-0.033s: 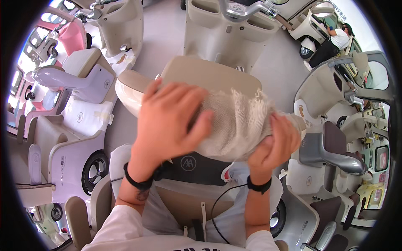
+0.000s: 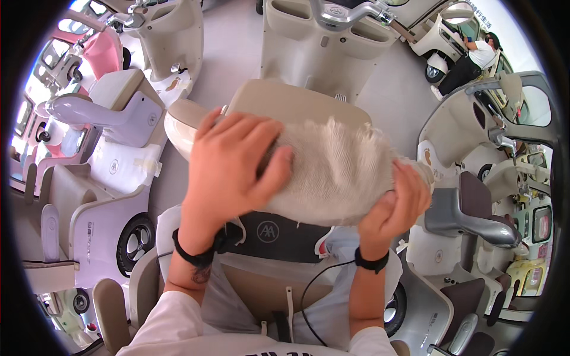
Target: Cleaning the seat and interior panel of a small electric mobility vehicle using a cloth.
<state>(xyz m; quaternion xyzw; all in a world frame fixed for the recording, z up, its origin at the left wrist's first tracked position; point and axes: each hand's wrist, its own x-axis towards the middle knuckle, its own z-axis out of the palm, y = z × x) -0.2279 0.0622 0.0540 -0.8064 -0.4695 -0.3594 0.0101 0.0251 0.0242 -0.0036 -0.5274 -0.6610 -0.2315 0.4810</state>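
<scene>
light: bright, even daylight | glare: blown-out windows (upper left) | edges: fisheye bending, black rim | focus: sharp centre
</scene>
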